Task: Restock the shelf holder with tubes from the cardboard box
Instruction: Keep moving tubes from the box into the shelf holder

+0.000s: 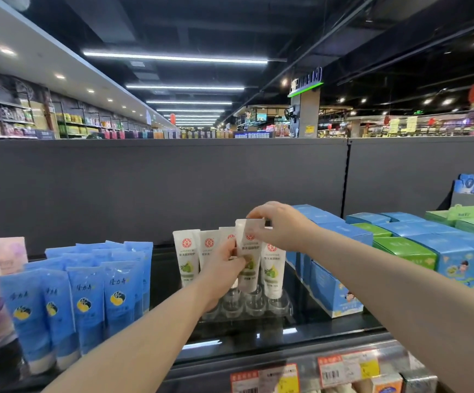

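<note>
Pinching tube [247, 246], right hand [282, 226], perhaps left hand [223, 263]

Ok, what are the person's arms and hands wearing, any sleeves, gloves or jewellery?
Nothing shows on either. The left hand and right hand are ungloved, no rings visible. The left forearm and right forearm are bare to the frame edge: no sleeve, watch or bracelet in view.

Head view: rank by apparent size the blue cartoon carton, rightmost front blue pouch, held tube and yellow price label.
1. blue cartoon carton
2. rightmost front blue pouch, though it is nearer the camera, so its rank over the tube is unsure
3. held tube, partly covered
4. yellow price label
</note>
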Motion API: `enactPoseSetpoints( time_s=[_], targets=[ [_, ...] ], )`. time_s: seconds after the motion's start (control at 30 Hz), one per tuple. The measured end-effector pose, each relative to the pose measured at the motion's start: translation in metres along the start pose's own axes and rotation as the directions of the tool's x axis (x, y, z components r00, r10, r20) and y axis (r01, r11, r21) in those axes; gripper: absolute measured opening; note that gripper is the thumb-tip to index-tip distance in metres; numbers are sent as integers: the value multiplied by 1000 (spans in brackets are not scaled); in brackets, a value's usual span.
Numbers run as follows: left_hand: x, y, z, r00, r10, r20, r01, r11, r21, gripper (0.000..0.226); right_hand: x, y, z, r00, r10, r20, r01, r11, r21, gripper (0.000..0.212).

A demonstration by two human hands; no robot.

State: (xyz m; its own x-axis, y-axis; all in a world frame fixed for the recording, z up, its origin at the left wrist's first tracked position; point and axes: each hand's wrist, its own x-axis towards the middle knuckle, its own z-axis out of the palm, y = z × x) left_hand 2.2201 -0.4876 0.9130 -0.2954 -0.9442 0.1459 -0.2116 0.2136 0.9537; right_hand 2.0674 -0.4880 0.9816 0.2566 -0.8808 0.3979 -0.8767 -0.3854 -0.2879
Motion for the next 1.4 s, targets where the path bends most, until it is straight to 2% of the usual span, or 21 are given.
enactPoseSetpoints(
  time_s=[0.1,0.2,0.27,0.33,0.43,0.53,0.73,0.9,1.07,1.2,1.4],
  targets=[
    [1,1,2,1000,-11,10,11,999,31,25,4,-5,-2,993,43,107,-47,998,37,24],
    [0,-2,3,1000,-16,0,16,966,258,23,7,-4,2,988,33,152,-31,999,-15,10],
    [-1,-8,2,1000,3,-10,3,849,529,32,9,-2,6,985,34,170,-29,999,-30,8],
    [-6,-17,-2,999,-33,43,-11,656,755,51,11,0,9,984,48,170,-44,999,-24,12],
    [-13,-28,-7,964,-193,182,-67,485,872,64,13,0,10,984,55,167,-51,998,-29,16],
    [-16,-35,-7,944,-237,231,-128,383,915,71,14,0,13,981,58,183,-44,996,-81,19],
    [-21,-34,-4,946,-239,219,-121,367,922,66,18,1,10,971,50,233,-14,988,-155,21],
    [-21,-38,-5,949,-246,198,-94,379,921,66,22,-4,9,974,2,226,73,943,-326,25],
    [-19,-39,-4,949,-250,192,-86,381,920,66,27,-1,16,965,48,258,60,917,-393,19],
    [-20,-35,-3,947,-252,198,-96,366,925,65,29,2,19,969,59,241,45,913,-406,40],
    [-23,-32,-4,942,-268,203,-87,387,918,66,27,-6,19,967,108,230,11,887,-462,37]
  ],
)
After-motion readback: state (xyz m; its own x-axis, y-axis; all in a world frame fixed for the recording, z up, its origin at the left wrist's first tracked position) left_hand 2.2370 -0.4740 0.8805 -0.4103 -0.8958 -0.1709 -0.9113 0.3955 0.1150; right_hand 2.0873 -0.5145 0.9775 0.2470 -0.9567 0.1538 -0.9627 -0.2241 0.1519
